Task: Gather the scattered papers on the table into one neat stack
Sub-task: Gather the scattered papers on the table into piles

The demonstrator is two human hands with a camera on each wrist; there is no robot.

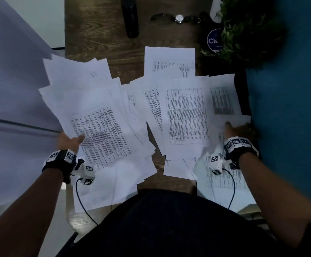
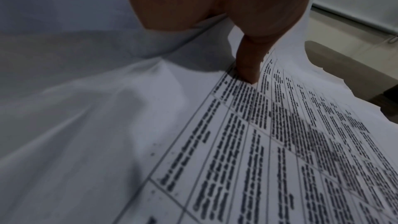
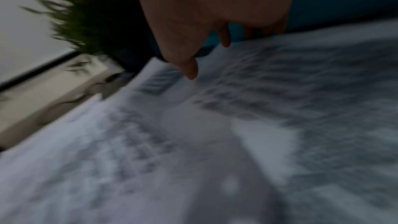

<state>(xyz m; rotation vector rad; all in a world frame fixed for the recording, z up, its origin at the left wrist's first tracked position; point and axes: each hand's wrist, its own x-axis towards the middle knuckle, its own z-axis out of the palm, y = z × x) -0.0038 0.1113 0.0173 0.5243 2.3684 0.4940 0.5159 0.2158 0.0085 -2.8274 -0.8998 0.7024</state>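
Note:
White printed sheets lie scattered over the dark wooden table point(image 1: 99, 38). My left hand point(image 1: 73, 140) grips a fanned bunch of papers point(image 1: 102, 134) at its near left corner, thumb point(image 2: 249, 67) on top of the printed table and fingers hidden beneath. The bunch bends upward in the left wrist view. A table-printed sheet point(image 1: 186, 115) lies in the middle, and another sheet point(image 1: 169, 62) lies farther back. My right hand point(image 1: 239, 128) reaches over the sheets point(image 1: 223, 97) at the table's right edge, with its fingers point(image 3: 225, 40) spread and touching paper. The right wrist view is blurred.
At the back stand a black cylinder point(image 1: 130, 17), a wristwatch point(image 1: 179, 18), a dark item with a round blue label point(image 1: 214, 40) and a leafy plant point(image 1: 247, 28). A teal surface point(image 1: 289, 108) borders the right side. More sheets point(image 1: 225, 175) overhang the near edge.

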